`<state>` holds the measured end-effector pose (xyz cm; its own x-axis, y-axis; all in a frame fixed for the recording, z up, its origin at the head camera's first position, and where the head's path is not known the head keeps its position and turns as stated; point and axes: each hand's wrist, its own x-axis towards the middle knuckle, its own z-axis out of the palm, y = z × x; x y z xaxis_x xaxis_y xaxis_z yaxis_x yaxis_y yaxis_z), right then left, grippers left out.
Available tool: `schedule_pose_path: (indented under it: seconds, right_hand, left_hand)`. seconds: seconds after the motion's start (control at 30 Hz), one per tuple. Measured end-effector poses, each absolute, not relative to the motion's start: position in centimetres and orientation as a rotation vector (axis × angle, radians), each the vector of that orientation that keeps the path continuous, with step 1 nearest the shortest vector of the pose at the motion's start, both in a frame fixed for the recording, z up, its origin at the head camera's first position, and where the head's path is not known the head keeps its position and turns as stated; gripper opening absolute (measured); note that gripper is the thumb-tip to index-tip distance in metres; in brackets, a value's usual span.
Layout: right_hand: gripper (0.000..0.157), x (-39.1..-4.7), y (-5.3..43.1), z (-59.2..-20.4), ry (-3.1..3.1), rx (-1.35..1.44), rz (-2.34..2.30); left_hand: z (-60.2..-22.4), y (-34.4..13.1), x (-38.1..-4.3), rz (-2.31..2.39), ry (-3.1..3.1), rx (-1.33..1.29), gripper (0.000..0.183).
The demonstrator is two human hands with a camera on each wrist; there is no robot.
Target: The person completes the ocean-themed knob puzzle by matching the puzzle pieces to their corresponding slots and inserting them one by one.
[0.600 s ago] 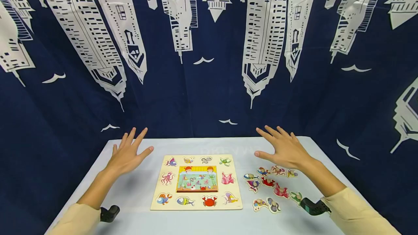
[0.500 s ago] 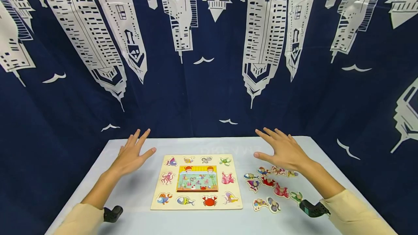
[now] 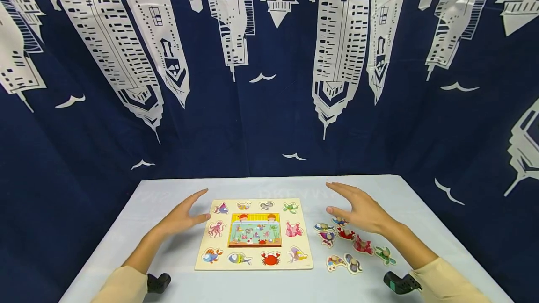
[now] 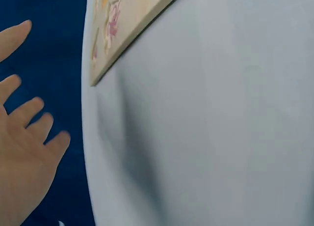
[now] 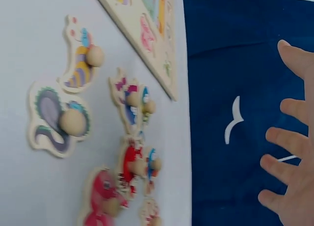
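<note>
My left hand (image 3: 181, 219) hovers over the table by the left edge of a wooden puzzle board (image 3: 256, 252), fingers extended and thumb apart, holding nothing. In the left wrist view the left hand (image 4: 24, 157) shows spread fingers. My right hand (image 3: 366, 209) is also in the air, thumb apart from the fingers, above loose knobbed puzzle pieces right of the board. Among these are a red crab piece (image 3: 346, 234), a pink piece (image 3: 363, 245) and a green turtle piece (image 3: 385, 255). Some pieces are hidden behind the right hand. The right wrist view shows the right hand (image 5: 294, 152) empty.
A white table (image 3: 177, 284) carries everything. The board has sea-animal pictures around a central aquarium picture (image 3: 254, 234). A striped piece (image 5: 81, 69) and a grey snake-like piece (image 5: 51, 120) lie nearer the front. Behind hangs a dark blue curtain (image 3: 210, 139) with white buildings.
Both hands have come lower. The left hand has moved right towards the board, and both hands have turned so their fingers look closer together. The pieces and board stay in place.
</note>
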<state>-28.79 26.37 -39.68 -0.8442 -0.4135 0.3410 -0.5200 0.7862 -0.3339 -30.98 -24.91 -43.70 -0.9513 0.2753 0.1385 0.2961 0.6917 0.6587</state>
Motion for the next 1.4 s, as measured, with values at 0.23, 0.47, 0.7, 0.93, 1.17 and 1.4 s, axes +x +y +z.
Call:
schedule_pose_path:
  seconds: [0.23,0.47,0.7,0.93,1.17,1.4]
  right_hand:
    - [0.061,-28.9,26.4,-41.9,-2.671,0.823,0.777]
    - [0.054,-29.0,26.5,-43.8,-2.657,0.844,0.860]
    - [0.044,-29.6,26.4,-45.2,-2.614,0.856,0.968]
    - [0.038,-29.9,26.4,-46.3,-2.646,0.898,1.031]
    - [0.027,-30.5,25.6,-47.0,-2.678,0.917,0.961]
    - [0.019,-31.2,25.3,-47.5,-2.722,0.940,0.901]
  left_hand:
    - [-45.7,-25.0,-31.4,-1.256,-2.882,-0.544,0.079]
    - [-46.3,-25.0,-31.4,-1.293,-2.920,-0.520,0.075]
    - [-46.7,-25.3,-31.0,-1.271,-3.001,-0.506,0.076]
    - [-46.7,-25.5,-30.7,-1.268,-3.012,-0.505,0.077]
    - [-46.7,-25.6,-30.6,-1.303,-3.005,-0.473,0.078]
    - [-47.0,-25.8,-30.8,-1.304,-3.020,-0.450,0.080]
